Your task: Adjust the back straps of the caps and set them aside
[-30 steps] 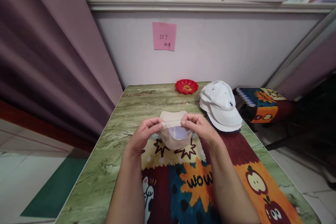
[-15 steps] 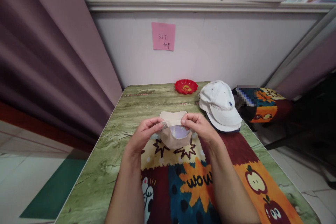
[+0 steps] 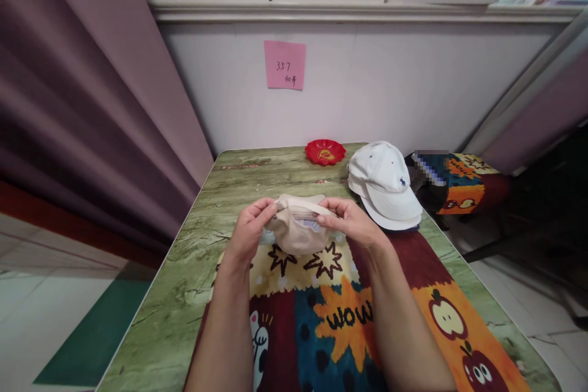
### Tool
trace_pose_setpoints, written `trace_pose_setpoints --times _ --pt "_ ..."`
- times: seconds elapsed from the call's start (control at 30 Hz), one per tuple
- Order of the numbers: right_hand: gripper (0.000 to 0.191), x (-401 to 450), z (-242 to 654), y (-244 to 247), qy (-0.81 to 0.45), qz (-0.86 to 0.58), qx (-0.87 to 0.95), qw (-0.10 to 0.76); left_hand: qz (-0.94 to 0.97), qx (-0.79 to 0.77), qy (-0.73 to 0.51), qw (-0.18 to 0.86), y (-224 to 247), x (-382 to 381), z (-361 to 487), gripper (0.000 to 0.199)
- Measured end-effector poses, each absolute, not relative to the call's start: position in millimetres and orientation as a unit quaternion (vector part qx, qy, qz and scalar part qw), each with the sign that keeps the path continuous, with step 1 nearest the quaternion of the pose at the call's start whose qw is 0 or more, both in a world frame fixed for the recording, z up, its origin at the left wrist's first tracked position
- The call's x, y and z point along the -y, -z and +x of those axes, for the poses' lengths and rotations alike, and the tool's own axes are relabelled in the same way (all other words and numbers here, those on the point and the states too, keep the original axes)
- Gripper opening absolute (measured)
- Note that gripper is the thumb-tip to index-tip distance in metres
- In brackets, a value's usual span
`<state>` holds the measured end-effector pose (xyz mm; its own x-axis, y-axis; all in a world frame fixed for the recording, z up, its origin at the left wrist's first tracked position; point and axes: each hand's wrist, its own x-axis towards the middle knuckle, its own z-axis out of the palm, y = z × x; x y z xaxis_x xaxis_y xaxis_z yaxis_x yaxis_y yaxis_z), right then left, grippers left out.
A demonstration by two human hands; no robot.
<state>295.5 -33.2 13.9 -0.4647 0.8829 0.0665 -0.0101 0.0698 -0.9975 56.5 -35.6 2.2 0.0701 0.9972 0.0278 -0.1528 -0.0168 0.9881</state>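
A beige cap [image 3: 298,237] is held between my two hands over the patterned cloth, its back strap facing me and its brim pointing away. My left hand [image 3: 250,226] pinches the left end of the strap. With thumb and fingers closed, my right hand [image 3: 349,220] grips the strap's right part. Below the strap, the back opening shows a pale lilac lining. To the right sits a stack of caps, a white cap [image 3: 383,171] with a small dark blue emblem on top.
A red scalloped dish [image 3: 325,152] stands at the table's back. The colourful cloth [image 3: 340,318] covers the front of the green wood-look table [image 3: 184,294]. A pink note [image 3: 285,65] is stuck on the wall. A stool with a similar cloth [image 3: 463,193] stands at right.
The cap's back has tilted, and its strap now stands raised above the opening, slanting down to the right. My left hand has shifted slightly left. The stacked caps stay put.
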Motion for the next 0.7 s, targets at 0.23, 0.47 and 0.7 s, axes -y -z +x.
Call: trace_pose_setpoints --times 0.23,0.47,0.7 --pt "0.041 25.2 309.0 -3.2 -0.544 -0.378 0.668 0.340 0.369 -0.391 -0.630 0.560 0.8 28.7 54.2 0.026" --pt "0.032 27.5 308.8 -3.8 -0.493 -0.400 0.635 0.439 0.366 -0.351 -0.661 0.553 -12.6 34.4 54.0 0.025" --pt "0.034 37.9 285.9 -25.5 -0.588 -0.321 0.398 0.627 0.438 -0.312 -0.548 0.640 -14.0 48.4 50.3 0.049"
